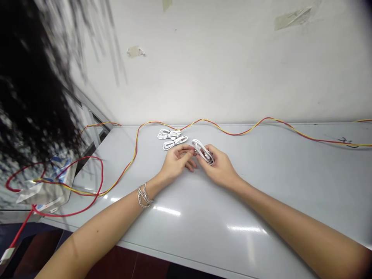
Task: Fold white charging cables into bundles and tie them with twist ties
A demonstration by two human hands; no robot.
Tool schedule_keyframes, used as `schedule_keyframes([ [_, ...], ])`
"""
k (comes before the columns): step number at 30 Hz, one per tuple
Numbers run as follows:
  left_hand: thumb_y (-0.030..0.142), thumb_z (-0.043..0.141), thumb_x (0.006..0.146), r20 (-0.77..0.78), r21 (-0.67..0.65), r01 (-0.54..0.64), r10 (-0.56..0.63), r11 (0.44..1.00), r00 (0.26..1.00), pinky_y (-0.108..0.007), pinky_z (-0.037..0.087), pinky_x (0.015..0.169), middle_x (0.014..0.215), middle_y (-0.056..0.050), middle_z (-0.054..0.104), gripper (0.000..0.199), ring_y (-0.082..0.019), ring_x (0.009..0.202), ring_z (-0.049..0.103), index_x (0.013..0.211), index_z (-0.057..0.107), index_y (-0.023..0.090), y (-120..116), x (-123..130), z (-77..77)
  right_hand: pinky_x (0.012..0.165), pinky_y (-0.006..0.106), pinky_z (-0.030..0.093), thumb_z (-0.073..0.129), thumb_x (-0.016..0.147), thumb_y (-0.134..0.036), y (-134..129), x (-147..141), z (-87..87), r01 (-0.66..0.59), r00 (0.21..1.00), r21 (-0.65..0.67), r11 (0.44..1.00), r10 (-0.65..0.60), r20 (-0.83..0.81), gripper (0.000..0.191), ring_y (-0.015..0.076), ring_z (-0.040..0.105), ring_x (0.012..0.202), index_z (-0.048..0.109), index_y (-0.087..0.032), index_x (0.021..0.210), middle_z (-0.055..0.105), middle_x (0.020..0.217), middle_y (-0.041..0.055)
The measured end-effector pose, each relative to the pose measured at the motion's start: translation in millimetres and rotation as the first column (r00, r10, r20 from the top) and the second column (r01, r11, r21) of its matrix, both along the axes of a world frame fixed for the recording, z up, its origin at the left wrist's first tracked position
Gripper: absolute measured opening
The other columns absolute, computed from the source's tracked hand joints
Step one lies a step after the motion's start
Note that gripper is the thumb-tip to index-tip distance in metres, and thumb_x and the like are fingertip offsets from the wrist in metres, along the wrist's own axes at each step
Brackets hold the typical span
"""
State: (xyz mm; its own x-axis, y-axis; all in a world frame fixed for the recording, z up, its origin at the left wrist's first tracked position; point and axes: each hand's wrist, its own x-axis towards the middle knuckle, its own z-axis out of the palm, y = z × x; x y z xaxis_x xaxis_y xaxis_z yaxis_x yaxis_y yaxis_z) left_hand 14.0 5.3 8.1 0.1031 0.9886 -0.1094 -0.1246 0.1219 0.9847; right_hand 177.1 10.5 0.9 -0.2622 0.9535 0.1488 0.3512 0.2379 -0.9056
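Pale wall (232, 69) fills the upper view; grey tabletop (290, 170) below it, glossy, with light streaks. Black hair (29, 77), blurred, hangs over the upper left. Twisted red-and-yellow wire (232, 134) snakes along the tabletop's back, then down its left side; red cable (102, 172) looped at the left end. Right hand (219, 166): fingers closed around a coiled white cable (202, 151), held above mid-tabletop. Left hand (176, 161) just beside it: thumb and forefinger nearly together at the coil's left edge, other fingers loosely curled; cannot tell whether anything is pinched. Two tied white bundles (170, 134) lie on the tabletop just beyond the left hand, touching or overlapping. Chain bracelet (144, 195), several strands, on the left wrist.
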Motion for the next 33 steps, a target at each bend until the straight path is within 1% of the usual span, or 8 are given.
schedule_keyframes([
  [6, 0.023, 0.073, 0.070, -0.013, 0.082, 0.110, -0.109, 0.991, 0.994, -0.027, 0.059, 0.052, 0.102, -0.011, 0.067, 0.033, -0.016, 0.070, 0.068, 0.100, 0.064, 0.010, -0.7, -2.9, -0.8, 0.063, 0.028, 0.043, 0.056, 0.083, -0.033, -1.1, -0.3, 3.1, -0.008, 0.999, 0.014, 1.000, 0.007, 0.042, 0.014, 0.0149, 0.055, 0.069, 0.060, -0.020, 0.089, 0.064, 0.078, 0.0002],
  [9, 0.028, 0.075, 0.073, -0.020, 0.110, 0.149, -0.147, 0.983, 0.989, -0.027, 0.059, 0.054, 0.102, -0.011, 0.068, 0.035, -0.015, 0.071, 0.067, 0.102, 0.064, 0.011, -2.0, -3.5, 0.0, 0.061, 0.028, 0.042, 0.056, 0.084, -0.034, -0.8, 0.3, 2.5, 0.003, 0.997, 0.030, 1.000, -0.005, 0.080, 0.015, 0.0145, 0.054, 0.067, 0.058, -0.020, 0.089, 0.064, 0.078, 0.0002],
  [12, 0.033, 0.079, 0.072, -0.033, 0.106, 0.134, -0.131, 0.985, 0.991, -0.025, 0.058, 0.052, 0.105, -0.011, 0.068, 0.041, -0.015, 0.070, 0.067, 0.104, 0.064, 0.012, -2.9, -2.1, 0.6, 0.058, 0.027, 0.041, 0.055, 0.086, -0.038, -1.2, 1.4, 1.6, -0.022, 0.995, 0.050, 0.998, 0.017, 0.097, 0.018, 0.0143, 0.053, 0.063, 0.054, -0.021, 0.093, 0.063, 0.076, -0.0002],
  [18, 0.037, 0.081, 0.070, -0.016, 0.086, 0.020, -0.019, 0.996, 1.000, -0.023, 0.055, 0.048, 0.081, -0.006, 0.070, 0.035, -0.011, 0.056, 0.062, 0.090, 0.072, 0.009, -2.0, 1.1, 1.4, 0.057, 0.027, 0.041, 0.052, 0.090, -0.038, -5.2, 1.0, 3.6, -0.109, 0.987, 0.062, 0.992, 0.101, 0.127, 0.023, 0.0151, 0.059, 0.064, 0.048, -0.022, 0.106, 0.067, 0.082, 0.0006],
  [23, 0.036, 0.081, 0.069, 0.067, 0.077, -0.043, 0.038, 0.996, 0.997, -0.021, 0.052, 0.048, 0.070, -0.004, 0.068, 0.031, -0.010, 0.052, 0.060, 0.083, 0.071, 0.010, -0.3, -1.0, 2.5, 0.057, 0.026, 0.041, 0.053, 0.092, -0.041, -5.4, 0.6, 3.5, -0.126, 0.985, 0.050, 0.991, 0.119, 0.127, 0.025, 0.0143, 0.057, 0.064, 0.054, -0.020, 0.107, 0.068, 0.083, 0.0019],
  [26, 0.039, 0.080, 0.070, 0.147, 0.061, -0.079, 0.069, 0.995, 0.987, -0.022, 0.050, 0.047, 0.064, -0.002, 0.065, 0.032, -0.010, 0.050, 0.058, 0.083, 0.069, 0.011, 0.7, -3.0, 2.3, 0.062, 0.028, 0.043, 0.044, 0.097, -0.043, -4.4, 0.7, 4.7, -0.156, 0.985, 0.058, 0.986, 0.150, 0.088, 0.030, 0.0141, 0.057, 0.066, 0.059, -0.019, 0.107, 0.068, 0.084, 0.0032],
  [29, 0.042, 0.078, 0.074, 0.178, 0.067, -0.061, 0.048, 0.996, 0.983, -0.023, 0.048, 0.048, 0.061, 0.000, 0.060, 0.034, -0.010, 0.051, 0.055, 0.085, 0.068, 0.012, 1.9, -4.2, 0.7, 0.065, 0.027, 0.042, 0.037, 0.100, -0.041, -3.1, 0.6, 8.0, -0.177, 0.983, 0.057, 0.983, 0.174, 0.055, 0.034, 0.0130, 0.056, 0.066, 0.064, -0.019, 0.099, 0.066, 0.080, 0.0023],
  [33, 0.047, 0.072, 0.080, 0.062, 0.129, 0.001, -0.009, 0.992, 0.998, -0.023, 0.049, 0.061, 0.063, -0.001, 0.060, 0.035, -0.010, 0.060, 0.056, 0.074, 0.067, 0.012, 3.6, -4.6, -2.7, 0.061, 0.026, 0.040, 0.043, 0.097, -0.040, -1.5, 0.6, 12.0, -0.178, 0.984, 0.021, 0.984, 0.177, 0.011, 0.034, 0.0125, 0.052, 0.062, 0.067, -0.018, 0.086, 0.063, 0.073, 0.0012],
])
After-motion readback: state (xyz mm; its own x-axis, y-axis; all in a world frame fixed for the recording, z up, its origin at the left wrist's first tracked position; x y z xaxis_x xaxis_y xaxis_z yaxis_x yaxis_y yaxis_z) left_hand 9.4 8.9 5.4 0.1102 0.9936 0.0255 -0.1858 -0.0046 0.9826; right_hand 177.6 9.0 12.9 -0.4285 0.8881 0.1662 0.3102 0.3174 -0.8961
